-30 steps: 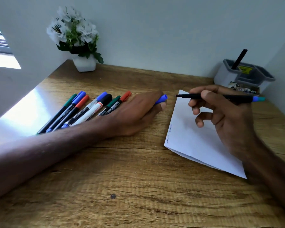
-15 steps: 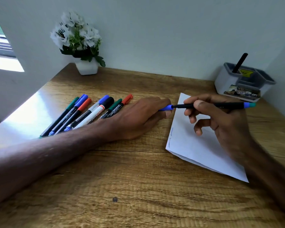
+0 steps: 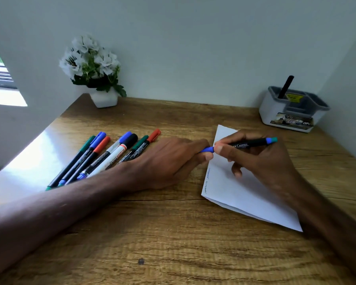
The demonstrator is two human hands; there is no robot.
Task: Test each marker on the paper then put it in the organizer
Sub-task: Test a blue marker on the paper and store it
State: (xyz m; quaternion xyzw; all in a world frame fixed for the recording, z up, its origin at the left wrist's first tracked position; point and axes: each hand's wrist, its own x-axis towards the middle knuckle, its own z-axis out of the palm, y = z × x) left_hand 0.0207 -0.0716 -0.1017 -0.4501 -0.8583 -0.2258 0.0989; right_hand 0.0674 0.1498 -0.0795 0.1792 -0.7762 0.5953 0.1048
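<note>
The right hand (image 3: 261, 161) pinches a black marker (image 3: 249, 144) level over the paper (image 3: 245, 194) while the left hand (image 3: 169, 161) pinches its blue cap (image 3: 207, 150), with the other markers (image 3: 103, 157) fanned at nine o'clock and the organizer (image 3: 292, 110) at one o'clock on the worktop (image 3: 173, 233).

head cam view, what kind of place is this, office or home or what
Probably a small home desk or study corner, though an office nook is possible. A wooden desk sits in a wall corner, with a potted white flower plant, a grey desk organizer and a row of markers beside a sheet of paper.
</note>
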